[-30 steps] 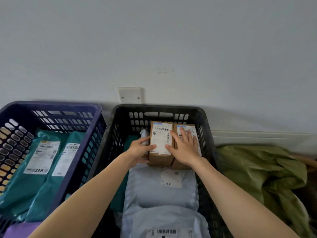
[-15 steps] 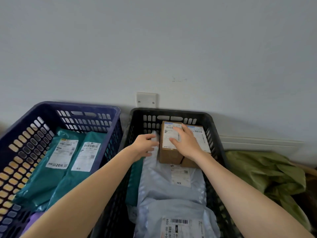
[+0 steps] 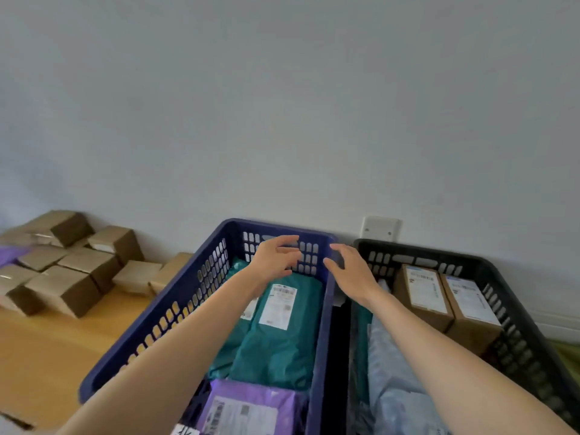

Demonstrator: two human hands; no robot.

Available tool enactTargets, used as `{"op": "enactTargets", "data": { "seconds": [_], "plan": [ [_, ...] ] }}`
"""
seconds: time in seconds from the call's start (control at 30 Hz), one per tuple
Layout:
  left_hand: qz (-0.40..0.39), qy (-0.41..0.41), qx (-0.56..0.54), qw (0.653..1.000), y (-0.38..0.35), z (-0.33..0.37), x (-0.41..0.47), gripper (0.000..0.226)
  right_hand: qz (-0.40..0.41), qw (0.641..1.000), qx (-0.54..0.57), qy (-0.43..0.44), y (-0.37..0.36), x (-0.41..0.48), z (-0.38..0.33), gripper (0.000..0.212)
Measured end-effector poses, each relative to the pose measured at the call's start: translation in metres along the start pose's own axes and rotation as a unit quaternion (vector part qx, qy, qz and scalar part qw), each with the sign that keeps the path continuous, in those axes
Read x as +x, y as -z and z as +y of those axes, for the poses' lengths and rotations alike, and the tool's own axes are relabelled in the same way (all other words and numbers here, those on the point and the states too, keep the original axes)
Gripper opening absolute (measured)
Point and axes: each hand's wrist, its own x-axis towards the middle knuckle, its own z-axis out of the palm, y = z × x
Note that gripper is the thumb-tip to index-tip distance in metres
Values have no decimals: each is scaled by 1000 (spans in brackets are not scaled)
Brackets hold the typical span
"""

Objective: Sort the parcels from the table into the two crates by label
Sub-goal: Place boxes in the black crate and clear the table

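2 empty hands, fingers loosely spread: left hand [image 3: 274,259] over the far end of the blue crate [image 3: 201,268], right hand [image 3: 351,271] above the gap beside the black crate [image 3: 439,249]. Unsorted cardboard boxes [image 3: 72,277] heaped on the table [image 3: 47,356], well to the left. Risks toppling that loose heap on a hasty reach; risks misfiling too, with labels there unreadable.
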Motion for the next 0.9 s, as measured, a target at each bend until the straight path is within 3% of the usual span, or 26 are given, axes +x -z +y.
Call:
{"op": "enactTargets", "data": {
  "seconds": [0.2,0.47,0.9],
  "plan": [
    [54,-47,22,997,106,6,-37,42,-26,999,31,33,-64,-5,-87,48],
    [99,-33,35,994,223,-10,-82,44,-67,995,63,44,-142,-18,-169,48],
    [130,15,55,990,352,-82,-69,50,-79,994,50,50,-253,23,-225,48]
  ]
}}
